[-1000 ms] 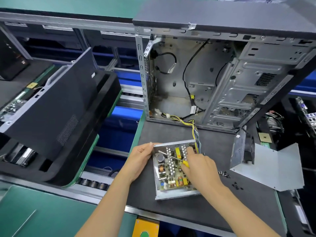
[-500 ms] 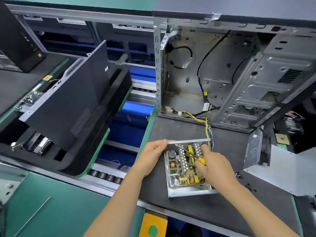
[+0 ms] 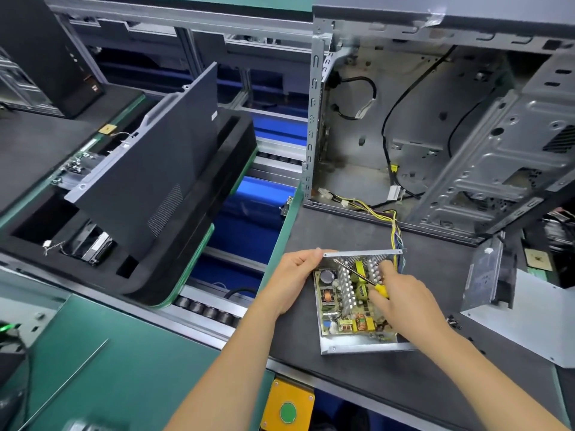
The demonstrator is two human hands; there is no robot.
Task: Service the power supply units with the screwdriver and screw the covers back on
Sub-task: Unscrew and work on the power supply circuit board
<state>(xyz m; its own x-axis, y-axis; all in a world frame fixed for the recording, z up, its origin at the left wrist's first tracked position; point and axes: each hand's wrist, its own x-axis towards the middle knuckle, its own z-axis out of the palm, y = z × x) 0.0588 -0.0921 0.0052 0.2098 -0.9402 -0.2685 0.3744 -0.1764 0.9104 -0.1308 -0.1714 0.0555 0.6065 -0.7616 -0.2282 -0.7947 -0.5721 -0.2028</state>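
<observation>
screwdriver (image 3: 357, 272) tip shifted to the unit's far-left corner

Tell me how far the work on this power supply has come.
Done: the cover is off and lies to the right. In hand: the left hand steadies the open power supply unit; the right hand works the screwdriver over its board. Left: refit the cover with the loose screws.

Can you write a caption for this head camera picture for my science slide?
Left hand steadies an open power supply unit while the right hand works a yellow-handled screwdriver inside it.
</observation>
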